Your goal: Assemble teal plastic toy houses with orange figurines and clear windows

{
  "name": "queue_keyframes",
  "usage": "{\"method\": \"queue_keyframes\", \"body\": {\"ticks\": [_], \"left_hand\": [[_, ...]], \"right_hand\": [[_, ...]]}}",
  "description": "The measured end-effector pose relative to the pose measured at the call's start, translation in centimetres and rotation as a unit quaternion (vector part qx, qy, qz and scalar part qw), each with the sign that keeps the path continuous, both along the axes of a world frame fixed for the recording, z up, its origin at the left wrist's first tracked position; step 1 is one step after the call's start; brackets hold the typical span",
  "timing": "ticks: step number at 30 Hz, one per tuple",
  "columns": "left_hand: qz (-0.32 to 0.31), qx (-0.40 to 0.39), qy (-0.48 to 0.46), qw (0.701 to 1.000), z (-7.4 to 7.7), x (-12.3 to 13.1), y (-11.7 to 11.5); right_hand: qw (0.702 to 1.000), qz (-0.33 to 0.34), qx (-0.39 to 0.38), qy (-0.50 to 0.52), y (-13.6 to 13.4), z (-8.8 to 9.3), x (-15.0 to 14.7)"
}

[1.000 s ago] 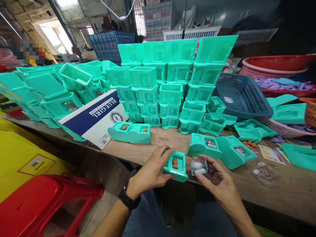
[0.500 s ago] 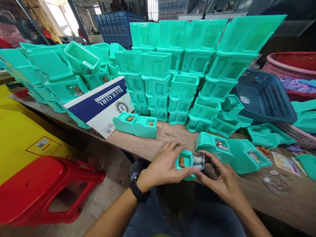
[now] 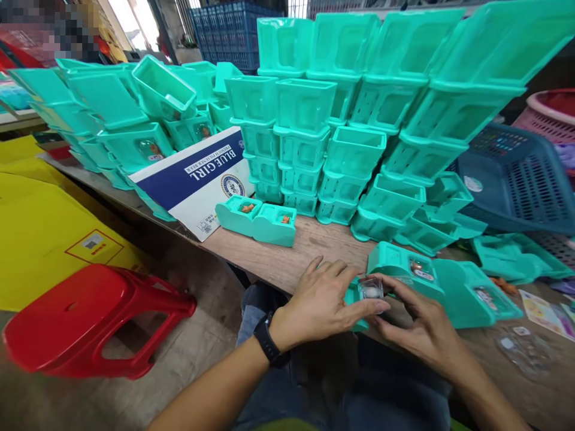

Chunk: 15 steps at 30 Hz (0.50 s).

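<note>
My left hand (image 3: 321,302) is closed around a small turquoise plastic box (image 3: 353,292) near the table's front edge. Between the thumb and fingers of my right hand (image 3: 415,317) is a clear plastic cover (image 3: 372,288), held against the box's top; my left thumb reaches its lower edge. The orange figure inside the box is now hidden by my left fingers. Just beyond my right hand lie two more turquoise boxes, one (image 3: 389,260) with a covered window and another (image 3: 467,293) beside it. To the left, a turquoise piece (image 3: 274,230) shows two orange figures in its recesses.
Tall stacks of turquoise boxes (image 3: 303,108) line the back of the table. A Blue Girl carton (image 3: 193,185) leans at left. Loose clear covers (image 3: 523,353) lie at right, with a blue basket (image 3: 516,173) behind. A red stool (image 3: 67,311) stands on the floor.
The right hand has moved the clear cover inward over the box, and my left fingers now hide the orange figure. The view has shifted, so the table items appear displaced.
</note>
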<state>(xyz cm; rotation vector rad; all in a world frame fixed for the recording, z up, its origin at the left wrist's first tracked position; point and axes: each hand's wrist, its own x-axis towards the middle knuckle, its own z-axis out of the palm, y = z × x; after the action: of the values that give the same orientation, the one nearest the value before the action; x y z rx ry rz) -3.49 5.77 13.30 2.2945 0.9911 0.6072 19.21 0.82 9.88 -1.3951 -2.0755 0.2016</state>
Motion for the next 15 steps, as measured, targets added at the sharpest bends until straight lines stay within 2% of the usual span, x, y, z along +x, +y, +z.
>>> {"method": "queue_keyframes", "body": {"ticks": [5,9,12,15], "left_hand": [[0.020,-0.018,0.016,1.000,0.51,0.74,0.03],[0.025,-0.024,0.025,0.999,0.61,0.79,0.04],[0.017,-0.020,0.022,0.999,0.46,0.56,0.08],[0.009,-0.002,0.020,1.000,0.14,0.26,0.22]], "right_hand": [[0.998,-0.024,0.032,-0.039,-0.56,0.29,-0.72],[0.998,-0.040,0.039,-0.029,-0.88,-0.19,-0.84],[0.999,-0.023,0.017,-0.017,-0.53,-0.13,-0.38],[1.000,0.016,-0.005,-0.023,0.05,0.69,0.01]]}}
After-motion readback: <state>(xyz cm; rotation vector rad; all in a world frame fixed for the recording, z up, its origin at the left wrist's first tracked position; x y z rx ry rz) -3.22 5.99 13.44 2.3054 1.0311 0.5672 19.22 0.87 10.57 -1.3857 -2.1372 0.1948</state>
